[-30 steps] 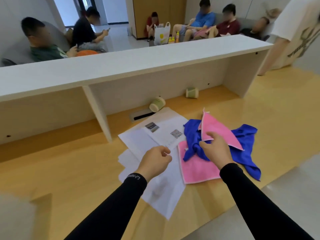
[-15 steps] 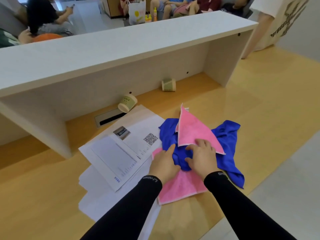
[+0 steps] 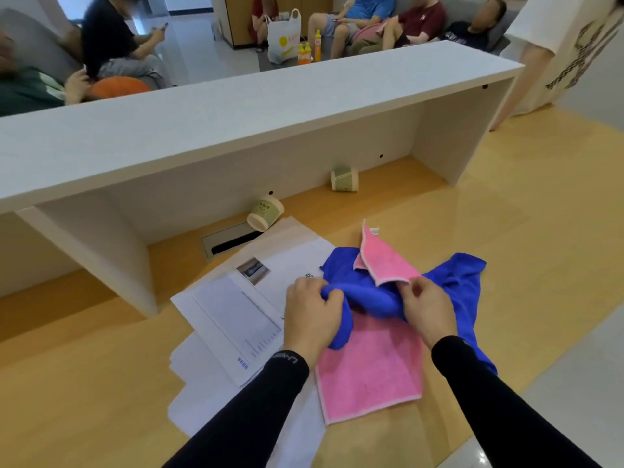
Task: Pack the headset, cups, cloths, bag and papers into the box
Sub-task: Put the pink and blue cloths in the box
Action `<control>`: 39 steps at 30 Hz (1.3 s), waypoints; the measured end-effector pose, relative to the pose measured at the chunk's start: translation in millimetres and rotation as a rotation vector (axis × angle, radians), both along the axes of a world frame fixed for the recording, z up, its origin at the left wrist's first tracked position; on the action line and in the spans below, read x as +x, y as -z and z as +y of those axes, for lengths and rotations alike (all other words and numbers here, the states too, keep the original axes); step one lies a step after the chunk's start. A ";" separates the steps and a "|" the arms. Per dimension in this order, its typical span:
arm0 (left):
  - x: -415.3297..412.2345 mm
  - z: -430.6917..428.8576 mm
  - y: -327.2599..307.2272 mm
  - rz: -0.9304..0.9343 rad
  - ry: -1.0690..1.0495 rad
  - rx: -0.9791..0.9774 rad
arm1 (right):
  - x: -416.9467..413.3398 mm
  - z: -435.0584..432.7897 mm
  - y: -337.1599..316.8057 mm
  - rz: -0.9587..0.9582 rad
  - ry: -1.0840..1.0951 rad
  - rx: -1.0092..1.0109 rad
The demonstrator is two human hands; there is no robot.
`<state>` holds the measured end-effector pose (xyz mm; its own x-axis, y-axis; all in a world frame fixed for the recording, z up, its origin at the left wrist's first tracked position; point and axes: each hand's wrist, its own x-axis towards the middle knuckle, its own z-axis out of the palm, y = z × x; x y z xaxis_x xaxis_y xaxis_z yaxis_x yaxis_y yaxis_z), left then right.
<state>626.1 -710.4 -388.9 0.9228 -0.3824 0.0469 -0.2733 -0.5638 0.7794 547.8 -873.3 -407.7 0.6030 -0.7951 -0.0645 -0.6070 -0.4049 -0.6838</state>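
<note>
Head cam: left hand and right hand both closed, bunching the crumpled blue microfibre cloth between them. It lies over the flat pink terry cloth on the near wooden counter. White printed papers just left, touching. Two pale green paper cups tipped over at far side, under the white shelf.

Both hands, left and right, gripping the blue cloth (over pink cloth, beside papers).
</note>
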 end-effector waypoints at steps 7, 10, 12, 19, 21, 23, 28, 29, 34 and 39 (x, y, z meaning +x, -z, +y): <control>16.6 33.4 -52.9 0.104 -0.197 -0.565 | 10.4 9.6 -23.0 -0.393 0.095 0.219; 13.9 50.8 -31.0 0.197 -0.200 -0.278 | -7.2 0.4 -14.8 -0.264 0.110 0.113; 6.3 60.9 -6.7 0.365 -0.167 0.019 | -26.1 -11.9 2.0 -0.087 0.111 0.034; -47.4 38.9 31.3 0.569 -0.084 0.097 | -50.5 -3.6 28.1 0.060 0.049 0.283; -52.6 26.3 31.6 0.732 -0.155 -0.122 | -45.0 9.6 23.6 -0.081 0.013 0.448; -53.2 19.1 31.5 0.900 -0.228 -0.331 | -41.3 25.0 22.4 -0.138 -0.034 0.605; -49.7 26.5 27.7 1.132 -0.256 -0.654 | -39.5 57.4 8.0 -0.078 -0.161 0.805; -49.5 31.9 24.9 1.131 -0.241 -0.710 | -37.3 63.1 2.6 -0.123 -0.176 0.824; -40.6 66.7 -3.6 0.873 -0.313 -0.786 | -12.6 101.5 -38.1 -0.348 -0.323 0.802; -21.4 131.4 -51.6 0.584 -0.357 -0.760 | 21.2 159.2 -72.5 -0.414 -0.485 0.780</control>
<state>604.7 -579.1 -337.3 0.9334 -0.1371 -0.3316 0.3513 0.1611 0.9223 569.0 -714.1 -335.2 0.9430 -0.2832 -0.1746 -0.1505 0.1052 -0.9830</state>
